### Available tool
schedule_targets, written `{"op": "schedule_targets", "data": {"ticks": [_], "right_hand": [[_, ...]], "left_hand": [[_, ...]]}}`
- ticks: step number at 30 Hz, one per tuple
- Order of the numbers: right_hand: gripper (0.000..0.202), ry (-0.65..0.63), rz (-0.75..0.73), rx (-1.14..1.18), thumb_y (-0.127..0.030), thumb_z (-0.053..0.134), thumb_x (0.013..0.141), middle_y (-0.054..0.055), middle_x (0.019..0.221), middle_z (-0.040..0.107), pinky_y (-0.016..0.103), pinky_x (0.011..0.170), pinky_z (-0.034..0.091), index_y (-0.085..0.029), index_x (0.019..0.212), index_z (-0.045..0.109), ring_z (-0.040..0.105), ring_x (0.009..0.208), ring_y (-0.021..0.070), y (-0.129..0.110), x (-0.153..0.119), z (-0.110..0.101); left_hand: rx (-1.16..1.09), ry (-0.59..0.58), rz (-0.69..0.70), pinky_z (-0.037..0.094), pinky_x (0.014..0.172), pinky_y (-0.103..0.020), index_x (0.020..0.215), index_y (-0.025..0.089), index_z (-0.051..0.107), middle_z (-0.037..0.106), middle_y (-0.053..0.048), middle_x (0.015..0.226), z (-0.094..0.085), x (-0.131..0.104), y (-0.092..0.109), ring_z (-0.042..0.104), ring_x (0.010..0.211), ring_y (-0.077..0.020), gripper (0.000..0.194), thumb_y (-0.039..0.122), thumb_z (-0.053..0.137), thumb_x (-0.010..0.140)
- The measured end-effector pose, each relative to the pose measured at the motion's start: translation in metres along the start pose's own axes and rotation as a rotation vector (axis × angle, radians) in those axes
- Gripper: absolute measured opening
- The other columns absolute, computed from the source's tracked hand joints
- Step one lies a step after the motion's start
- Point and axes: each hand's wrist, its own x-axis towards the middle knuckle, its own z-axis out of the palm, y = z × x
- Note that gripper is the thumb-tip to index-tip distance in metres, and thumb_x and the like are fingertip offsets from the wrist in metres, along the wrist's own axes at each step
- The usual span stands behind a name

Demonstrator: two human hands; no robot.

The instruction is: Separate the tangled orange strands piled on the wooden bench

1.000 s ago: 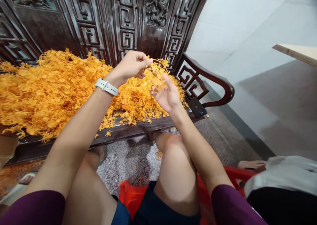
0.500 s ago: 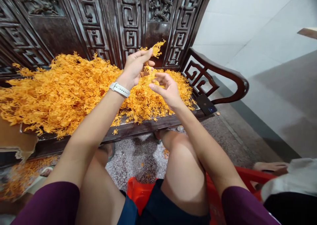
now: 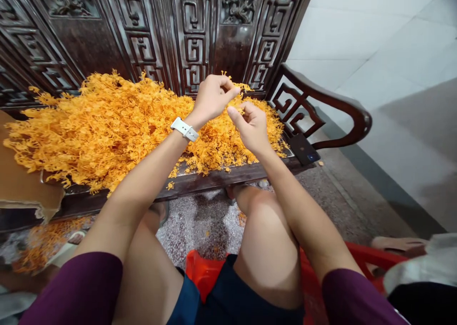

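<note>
My left hand (image 3: 216, 96), a pale watch strap on its wrist, is closed in a pinch on small, spidery orange plastic pieces (image 3: 245, 87) that stick out past its fingertips. Just below and to the right, my right hand (image 3: 254, 127) has thumb and fingers drawn together at an orange bit, mostly hidden by the fingers. Both hands are over the right part of a large heap of the same orange pieces (image 3: 107, 125), which lies on a dark wooden bench (image 3: 214, 182).
The bench has a carved back (image 3: 150, 29) and a curved armrest (image 3: 342, 106). A dark phone (image 3: 304, 149) lies at its right end. Torn cardboard (image 3: 32, 191) is at left. Orange scraps (image 3: 46, 244) litter the floor. Another person's foot (image 3: 398, 244) shows at right, near a red plastic seat (image 3: 360, 256).
My left hand has moved right and slightly down, turning its back upward. My right hand has shifted right, its fingers now more curled. The view has shifted a little.
</note>
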Motion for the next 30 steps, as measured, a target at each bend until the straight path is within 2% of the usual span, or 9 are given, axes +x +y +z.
{"op": "schedule_targets", "data": {"ticks": [5,8,11,15,17,19,23,27,30], "right_hand": [[0.045,-0.007,0.035,0.042,-0.066,0.089,0.082,-0.002,0.078,0.045,0.030,0.062,0.039,-0.028,0.092,0.066,0.042,0.070,0.0141,0.002,0.002,0.001],[0.048,-0.033,0.031,0.013,-0.067,0.088,0.082,-0.001,0.074,0.044,0.031,0.063,0.038,-0.026,0.082,0.062,0.041,0.070,0.0154,0.003,0.002,0.003],[0.053,-0.095,-0.038,-0.055,-0.067,0.082,0.088,-0.001,0.070,0.042,0.033,0.066,0.037,-0.025,0.072,0.055,0.036,0.068,0.0157,0.004,0.003,0.003],[0.056,-0.118,-0.053,-0.083,-0.064,0.076,0.095,0.000,0.070,0.042,0.033,0.069,0.039,-0.024,0.066,0.050,0.037,0.070,0.0165,0.002,0.004,0.005],[0.055,-0.095,-0.034,-0.055,-0.060,0.076,0.096,0.000,0.071,0.042,0.034,0.070,0.041,-0.024,0.066,0.049,0.039,0.072,0.0169,0.001,0.003,0.009],[0.053,-0.072,-0.009,-0.013,-0.059,0.076,0.096,0.001,0.073,0.042,0.034,0.070,0.042,-0.024,0.068,0.048,0.042,0.074,0.0171,-0.001,0.002,0.014],[0.051,0.003,0.076,0.124,-0.067,0.072,0.096,-0.001,0.070,0.038,0.031,0.059,0.039,-0.025,0.077,0.050,0.041,0.067,0.0153,-0.003,0.001,0.022],[0.054,0.098,0.190,0.269,-0.074,0.072,0.092,-0.005,0.066,0.032,0.026,0.047,0.029,-0.027,0.084,0.047,0.030,0.055,0.0110,-0.004,0.003,0.027],[0.055,0.072,0.209,0.289,-0.075,0.073,0.090,-0.006,0.066,0.032,0.024,0.044,0.025,-0.027,0.085,0.046,0.025,0.052,0.0092,-0.007,0.003,0.033]], "left_hand": [[0.072,-0.028,0.028,0.042,0.064,-0.035,0.066,0.025,0.061,0.064,-0.004,0.067,0.003,0.000,-0.005,0.060,0.075,-0.0200,0.029,0.029,0.073,0.092],[0.088,-0.052,0.039,0.039,0.063,-0.034,0.066,0.024,0.060,0.062,-0.004,0.067,0.003,0.000,-0.008,0.058,0.072,-0.0195,0.033,0.034,0.075,0.093],[0.100,-0.061,0.029,0.039,0.065,-0.034,0.067,0.024,0.059,0.062,-0.004,0.069,0.002,0.001,-0.013,0.056,0.072,-0.0193,0.035,0.038,0.079,0.092],[0.045,-0.023,0.003,0.042,0.071,-0.032,0.066,0.023,0.055,0.060,-0.003,0.072,0.002,0.006,-0.023,0.055,0.077,-0.0178,0.036,0.027,0.077,0.093],[-0.047,0.000,-0.061,0.042,0.071,-0.032,0.066,0.023,0.053,0.057,-0.002,0.070,0.004,0.007,-0.027,0.053,0.074,-0.0161,0.037,0.025,0.074,0.096],[-0.183,-0.004,-0.206,0.040,0.065,-0.032,0.069,0.023,0.054,0.049,0.001,0.064,0.008,0.006,-0.028,0.047,0.064,-0.0141,0.036,0.030,0.071,0.100],[-0.484,-0.030,-0.472,0.028,0.052,-0.030,0.075,0.023,0.054,0.035,0.007,0.055,0.013,0.006,-0.020,0.028,0.047,-0.0087,0.038,0.044,0.069,0.102],[-0.734,0.127,-0.520,0.018,0.045,-0.025,0.074,0.023,0.048,0.026,0.009,0.050,0.014,0.014,-0.007,0.021,0.041,-0.0059,0.047,0.054,0.066,0.104],[-0.795,0.261,-0.603,0.013,0.043,-0.026,0.073,0.022,0.044,0.025,0.010,0.047,0.015,0.018,-0.002,0.021,0.038,-0.0055,0.044,0.043,0.064,0.106]]}}
